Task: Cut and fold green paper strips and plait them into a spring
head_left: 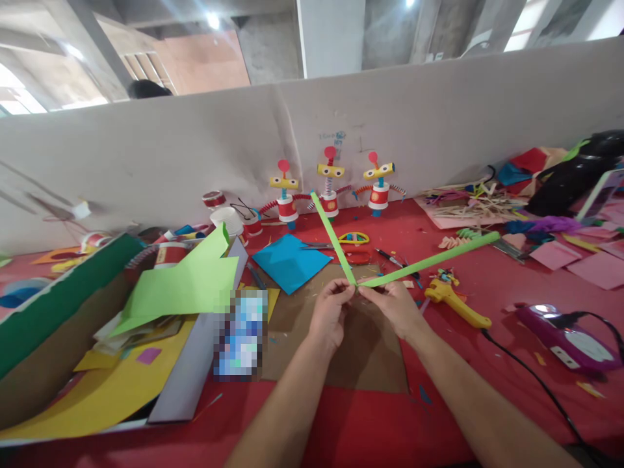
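Observation:
Two long light-green paper strips (429,261) meet in a V between my hands, above a brown cardboard sheet (375,357). My left hand (331,312) pinches the joined ends from the left, where one arm of the V runs up toward the back. From the other side my right hand (392,305) pinches the same corner, and the second arm slants out to the right. Whether the strips are glued or folded together there I cannot tell. A blue paper square (291,263) lies behind my left hand. To the right of my right hand rests a yellow glue gun (458,304).
Three paper-cup robot figures (287,207) stand along the white partition (195,143). Yellow-handled scissors (353,238) and a pen (390,258) lie behind my hands. At left is a box (175,374) of coloured paper; at right are a purple power strip (570,338) and a black flask (570,179).

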Demonstrator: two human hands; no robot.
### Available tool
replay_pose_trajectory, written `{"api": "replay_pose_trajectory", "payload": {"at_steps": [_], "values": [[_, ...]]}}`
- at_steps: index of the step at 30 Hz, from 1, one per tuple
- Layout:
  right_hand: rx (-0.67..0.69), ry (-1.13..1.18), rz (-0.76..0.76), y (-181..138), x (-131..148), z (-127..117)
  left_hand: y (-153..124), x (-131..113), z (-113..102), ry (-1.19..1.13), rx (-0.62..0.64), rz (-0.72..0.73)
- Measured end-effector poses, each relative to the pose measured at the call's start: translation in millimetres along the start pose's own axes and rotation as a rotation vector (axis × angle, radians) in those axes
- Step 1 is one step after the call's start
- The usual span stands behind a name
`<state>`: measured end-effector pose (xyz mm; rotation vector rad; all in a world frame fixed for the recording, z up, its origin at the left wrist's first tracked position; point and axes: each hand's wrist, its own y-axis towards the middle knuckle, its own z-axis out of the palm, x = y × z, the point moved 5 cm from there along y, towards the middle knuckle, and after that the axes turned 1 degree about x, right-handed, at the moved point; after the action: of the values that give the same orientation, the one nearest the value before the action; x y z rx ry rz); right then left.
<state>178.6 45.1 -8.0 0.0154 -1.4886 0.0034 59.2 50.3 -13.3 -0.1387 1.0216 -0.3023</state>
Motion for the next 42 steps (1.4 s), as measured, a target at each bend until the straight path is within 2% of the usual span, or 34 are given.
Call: {"api": "replay_pose_trajectory", "payload": {"at_steps": [6,17,27,33,42], "values": [[-0.02,-0.001,0.084,2.1,-0.5,-7.5,-3.5,-12.7,2.0,0.128,0.006,0.085],[0.0,-0.084,-0.001,0.6,10.4,-7.6,-5.8,-8.3,3.9,0.069,-0.022,0.007],[0.019,0.132,0.054,1.2,1.5,-3.7,-4.6,2.7,1.0,-0.094,-0.054,-0.115],[-0.05,-0.003,-0.005,0.3,7.8,-7.8,-7.0,-3.3,5.3,-0.031,-0.025,-0.053],[-0.059,-0.017,-0.02,-1.7,10.4,-5.2,-6.7,-9.5,4.5,0.059,-0.096,0.073]]}}
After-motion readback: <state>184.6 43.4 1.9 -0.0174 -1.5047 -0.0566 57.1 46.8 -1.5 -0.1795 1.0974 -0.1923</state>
